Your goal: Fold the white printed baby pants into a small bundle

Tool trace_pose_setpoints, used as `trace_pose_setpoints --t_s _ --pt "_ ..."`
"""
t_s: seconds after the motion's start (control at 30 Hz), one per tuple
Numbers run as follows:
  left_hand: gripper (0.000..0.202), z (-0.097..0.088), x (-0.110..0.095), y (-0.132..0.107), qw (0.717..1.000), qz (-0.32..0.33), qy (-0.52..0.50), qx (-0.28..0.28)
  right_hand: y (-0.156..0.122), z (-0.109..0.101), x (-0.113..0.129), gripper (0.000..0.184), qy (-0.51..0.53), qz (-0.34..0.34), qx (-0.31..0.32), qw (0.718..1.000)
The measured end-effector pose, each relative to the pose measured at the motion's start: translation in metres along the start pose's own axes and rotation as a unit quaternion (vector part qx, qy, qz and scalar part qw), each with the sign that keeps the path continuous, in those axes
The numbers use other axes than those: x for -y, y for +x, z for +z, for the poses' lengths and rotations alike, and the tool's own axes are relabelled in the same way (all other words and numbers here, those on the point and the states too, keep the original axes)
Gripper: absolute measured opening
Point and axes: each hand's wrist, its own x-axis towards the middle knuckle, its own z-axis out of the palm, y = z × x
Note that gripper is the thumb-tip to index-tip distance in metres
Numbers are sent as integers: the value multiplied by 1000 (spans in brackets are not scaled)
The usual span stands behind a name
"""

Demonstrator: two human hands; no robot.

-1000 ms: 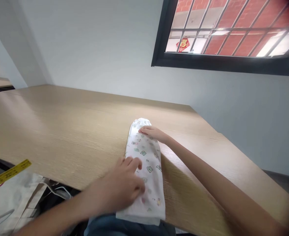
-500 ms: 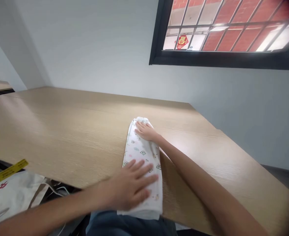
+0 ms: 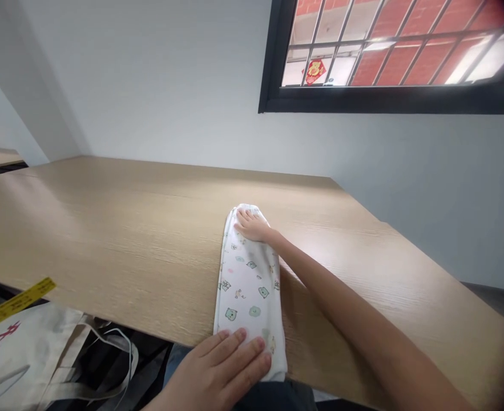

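Note:
A folded white cloth garment (image 3: 247,279), printed with small green animal faces, lies lengthwise on the wooden table (image 3: 149,240). Its near end reaches the table's front edge. My right hand (image 3: 252,224) rests flat on the far end, fingers stretched out and holding nothing. On the near end lies my left hand (image 3: 224,365), palm down with its fingers extended, covering the lower left part of the cloth. Whether the garment is a pair of trousers or something else I cannot tell.
A cream tote bag (image 3: 41,348) with red characters and cords hangs below the table's left front edge. A yellow printed strip (image 3: 18,302) sticks out there. A white wall (image 3: 170,80) and a dark-framed barred window (image 3: 363,100) stand behind the table.
My left hand has moved down the cloth toward me, from its lower middle to its near end. My right hand stays on the far end. The view has shifted slightly.

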Motion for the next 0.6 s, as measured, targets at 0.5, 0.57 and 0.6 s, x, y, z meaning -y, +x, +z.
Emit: trace_pose_setpoints --t_s 0.5,0.57,0.6 --pt "26 -9 11 15 979 -53 -198 18 -206 15 86 76 -67 -189 -47 979" --pt "21 -15 12 18 979 -66 -192 30 -206 17 89 48 -79 -204 -88 972" --pt "18 -19 12 20 979 -68 -188 32 -206 14 91 31 -78 -207 -95 971"
